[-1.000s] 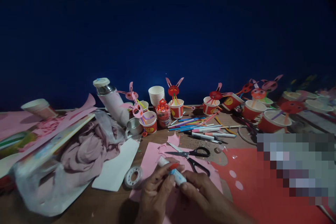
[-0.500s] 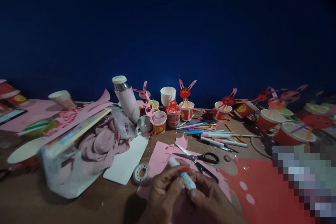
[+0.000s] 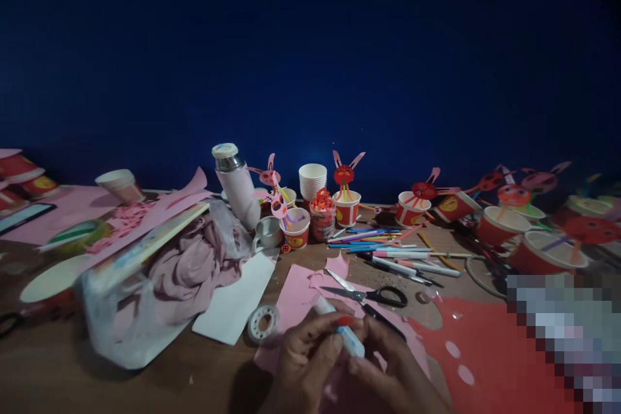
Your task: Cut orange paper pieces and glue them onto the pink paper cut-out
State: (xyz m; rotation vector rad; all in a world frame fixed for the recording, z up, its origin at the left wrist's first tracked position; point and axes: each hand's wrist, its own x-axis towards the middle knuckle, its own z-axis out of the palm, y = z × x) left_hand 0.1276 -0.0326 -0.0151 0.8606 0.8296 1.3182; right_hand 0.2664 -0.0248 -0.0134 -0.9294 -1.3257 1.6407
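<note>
A white glue stick [image 3: 352, 343] with blue markings is held low in front of me, over pink paper [image 3: 291, 294]. My left hand [image 3: 308, 356] pinches it between thumb and fingers. A small red paper piece [image 3: 345, 321] lies along the left fingertip, against the tube. My right hand [image 3: 388, 359] is closed around the tube's right side, its thumb near the lower end; its other fingertips are partly hidden. Another white cylindrical part [image 3: 322, 304] sticks out beyond the left fingers. Black-handled scissors [image 3: 363, 295] lie open just past my hands.
A tape roll [image 3: 263, 324] and white card [image 3: 235, 301] lie at left, beside a plastic bag [image 3: 116, 330] with cloth. Pens [image 3: 412, 265], a thermos [image 3: 237, 187], a metal mug [image 3: 268, 233] and decorated paper cups [image 3: 347, 210] stand or lie behind. Red paper [image 3: 504, 349] covers the right.
The view has shifted slightly. My right thumb has slid a little down from the glue stick's end. My left hand keeps its pinch, with the red piece still at its fingertip.
</note>
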